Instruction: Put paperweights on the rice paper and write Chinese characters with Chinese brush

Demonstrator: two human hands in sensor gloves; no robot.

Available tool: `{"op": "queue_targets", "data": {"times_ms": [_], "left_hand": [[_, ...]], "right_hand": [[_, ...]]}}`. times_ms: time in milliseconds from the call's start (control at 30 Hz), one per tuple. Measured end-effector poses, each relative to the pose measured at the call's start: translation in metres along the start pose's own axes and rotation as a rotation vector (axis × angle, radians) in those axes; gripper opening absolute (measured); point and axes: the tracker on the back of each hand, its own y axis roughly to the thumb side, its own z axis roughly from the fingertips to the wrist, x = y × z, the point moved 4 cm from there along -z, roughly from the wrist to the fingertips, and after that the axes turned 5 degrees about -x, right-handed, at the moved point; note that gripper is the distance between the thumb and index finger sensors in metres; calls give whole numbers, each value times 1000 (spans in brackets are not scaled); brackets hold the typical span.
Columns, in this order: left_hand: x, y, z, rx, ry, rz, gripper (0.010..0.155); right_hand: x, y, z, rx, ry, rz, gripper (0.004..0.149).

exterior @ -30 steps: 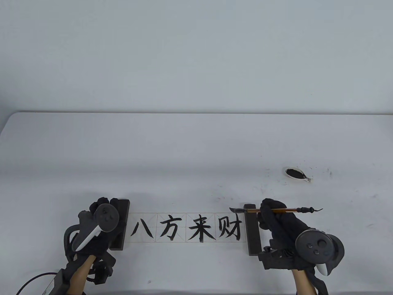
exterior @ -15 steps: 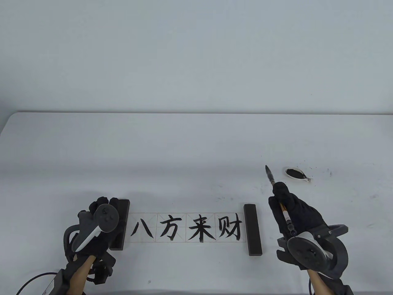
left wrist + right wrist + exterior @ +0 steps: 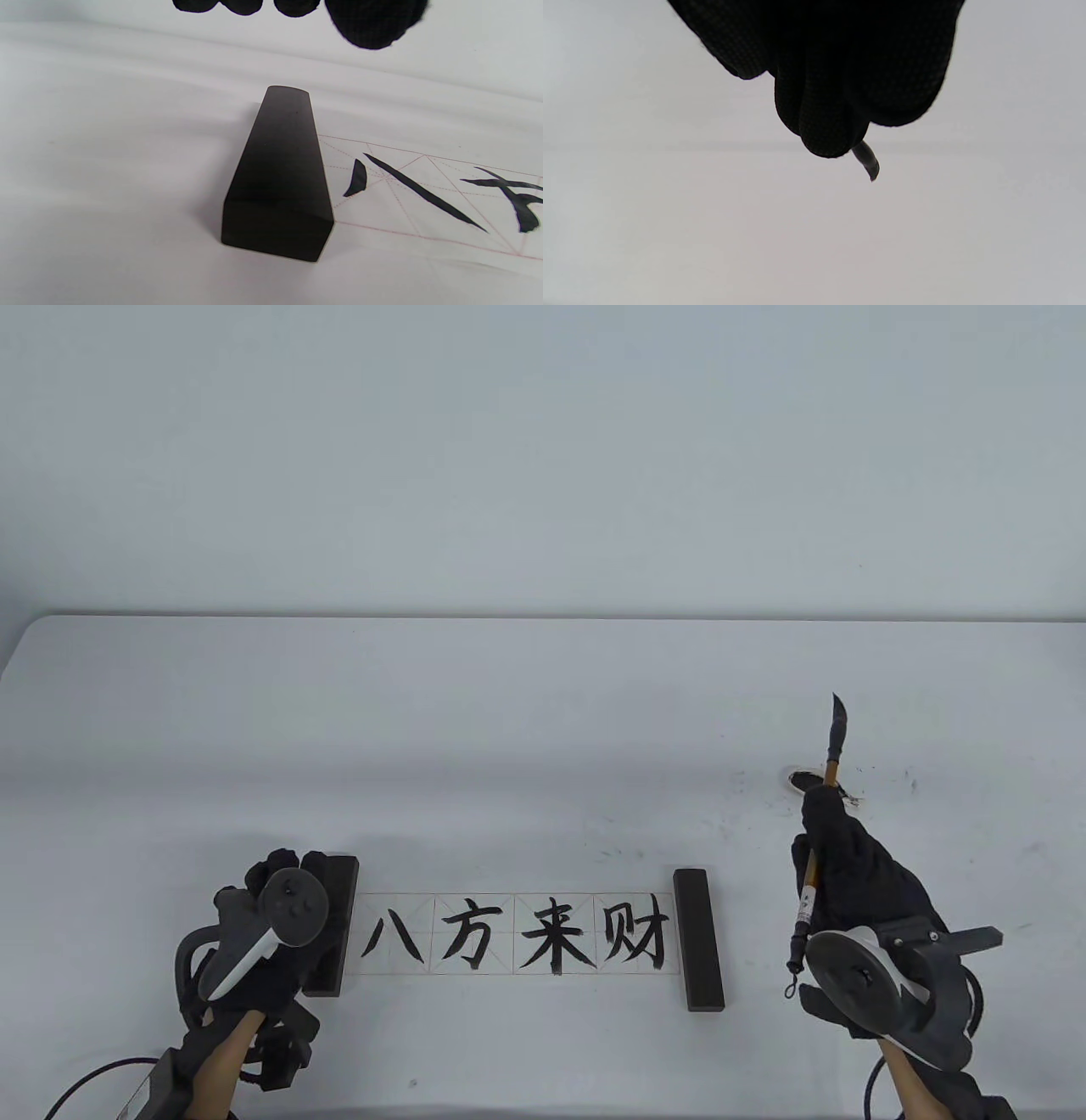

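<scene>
The rice paper [image 3: 513, 935] lies near the table's front edge with four black characters on it. A dark paperweight [image 3: 335, 929] sits on its left end and another paperweight [image 3: 698, 939] on its right end. My left hand [image 3: 284, 872] hovers by the far end of the left paperweight [image 3: 280, 169]; its fingertips [image 3: 373, 25] hang loosely above it without touching. My right hand [image 3: 827, 836] grips the brush [image 3: 810, 891] to the right of the paper, the inked tip [image 3: 838, 721] pointing away from me. In the right wrist view only the tip [image 3: 867, 163] shows below my fingers [image 3: 831, 93].
A small white ink dish [image 3: 797, 777] stands behind my right hand, mostly hidden by it and the brush. Ink specks [image 3: 912, 782] dot the table around it. A cable [image 3: 85, 1082] runs off the front left corner.
My right hand swung the brush from lying sideways above the right paperweight to pointing away, and moved right and back toward the ink dish. The left hand stayed put.
</scene>
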Motion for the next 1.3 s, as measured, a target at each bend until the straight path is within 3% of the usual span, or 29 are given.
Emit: {"op": "queue_targets", "data": {"times_ms": [233, 400, 1000, 1300], "left_hand": [[1, 1, 0, 2, -3, -5, 81], [1, 1, 0, 1, -2, -6, 81], [1, 0, -1, -8, -12, 0, 81], [2, -1, -2, -14, -26, 6, 81]], "right_hand": [[-43, -3, 5, 61, 235, 221, 63], [-76, -6, 12, 87, 296, 358, 66], [-201, -41, 29, -4, 600, 555, 71], [-240, -46, 44, 44, 706, 647, 71]]}}
